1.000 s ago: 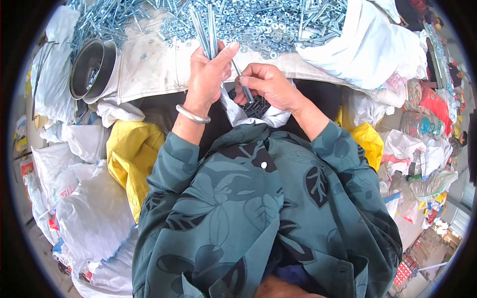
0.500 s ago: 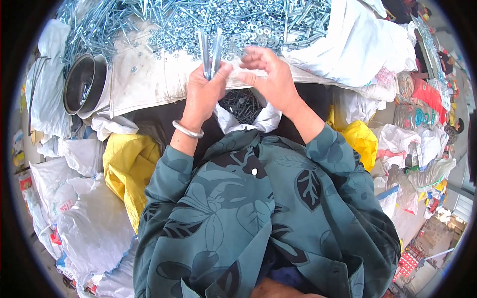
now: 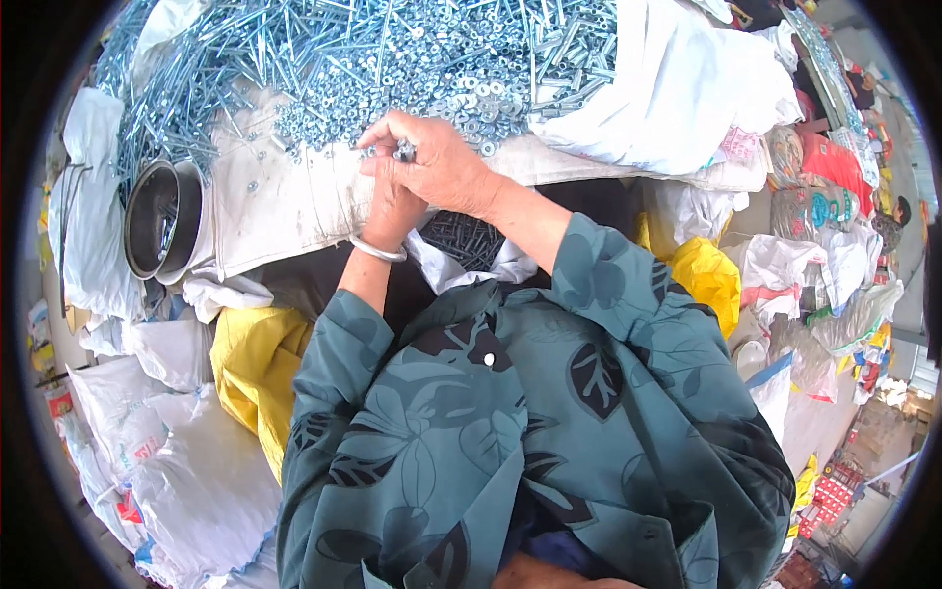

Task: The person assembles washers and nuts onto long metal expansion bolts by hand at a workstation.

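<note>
Above the near edge of the white cloth my two hands meet. My left hand, with a silver bangle at its wrist, is closed around metal sleeves; only their shiny ends show, and its fingers are largely hidden. Over it lies my right hand, fingers curled and pinching what looks like a small silver nut. Beyond the hands spreads a heap of loose nuts and washers. Below them, an opened white sack holds dark screws.
Long silver bolts pile up at the far left, sleeves at the far right. A dark round pan stands left of the cloth. White plastic covers the right side. Yellow sacks and white bags crowd the left.
My right hand has moved left and now covers my left hand. The sleeves, upright before, now show only their ends. The view has shifted slightly.
</note>
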Demonstrator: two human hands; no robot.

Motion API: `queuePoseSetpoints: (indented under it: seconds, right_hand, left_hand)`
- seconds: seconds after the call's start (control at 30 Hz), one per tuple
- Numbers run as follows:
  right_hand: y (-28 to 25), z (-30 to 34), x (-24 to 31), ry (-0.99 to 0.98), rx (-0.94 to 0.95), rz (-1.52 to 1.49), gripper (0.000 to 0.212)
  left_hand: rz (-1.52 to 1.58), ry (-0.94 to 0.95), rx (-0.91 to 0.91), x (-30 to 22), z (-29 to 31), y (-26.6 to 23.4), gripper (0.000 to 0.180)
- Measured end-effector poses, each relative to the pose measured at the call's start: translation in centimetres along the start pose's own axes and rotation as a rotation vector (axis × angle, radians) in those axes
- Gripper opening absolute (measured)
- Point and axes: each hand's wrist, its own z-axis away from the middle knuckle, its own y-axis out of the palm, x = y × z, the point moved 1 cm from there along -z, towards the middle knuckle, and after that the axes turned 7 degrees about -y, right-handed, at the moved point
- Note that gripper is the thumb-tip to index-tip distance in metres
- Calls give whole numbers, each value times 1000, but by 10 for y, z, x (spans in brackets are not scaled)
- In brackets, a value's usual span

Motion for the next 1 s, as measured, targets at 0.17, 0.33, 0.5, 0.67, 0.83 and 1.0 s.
queuePoseSetpoints:
  seconds: [0.17,0.33,0.5,0.67,0.83,1.0]
  right_hand:
    - [-3,-3,-4,129,-133,-154,15]
    - [-26,-15,18,259,-4,-499,25]
    - [-120,-16,-23,34,-27,557,27]
    - [-181,22,-74,120,159,1244,17]
    - [-170,23,-83,225,287,1562,14]
    - [-168,24,-89,75,317,1625,17]
  left_hand:
    - [-228,-62,22,-13,2,1,26]
    - [193,-592,130,-55,6,1,21]
    - [166,-666,156,-76,21,1,29]
    - [193,-754,117,-67,37,3,34]
    - [352,-1021,70,-64,47,3,32]
    - [398,-1088,-79,-61,53,4,29]
